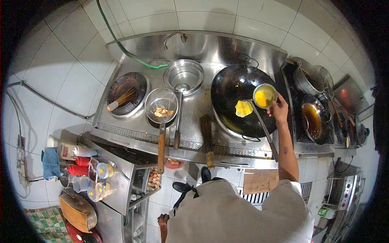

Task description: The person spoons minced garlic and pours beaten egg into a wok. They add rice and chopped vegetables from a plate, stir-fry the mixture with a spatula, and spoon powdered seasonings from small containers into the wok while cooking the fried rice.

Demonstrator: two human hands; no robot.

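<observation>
My right hand (278, 110) grips the rim of a small metal bowl (274, 92) with yellow beaten egg (264, 98) inside. The bowl is tilted over a large black wok (227, 91). Yellow egg (244, 108) also shows in the wok, just left of the bowl. A long-handled utensil (265, 129) leans over the wok's front rim below my right hand; egg hides its head. Down by my side hangs my left hand (163, 220), far from the stove, its fingers too small and dark to make out.
A wire strainer (161, 104) with pale pieces lies left of a ladle (177, 129) and a metal pot (183, 75). Bamboo brushes (206, 137) rest on the steel stove. Another wok (314, 119) with brown liquid stands right. Bottles (83, 161) and tubs stand left.
</observation>
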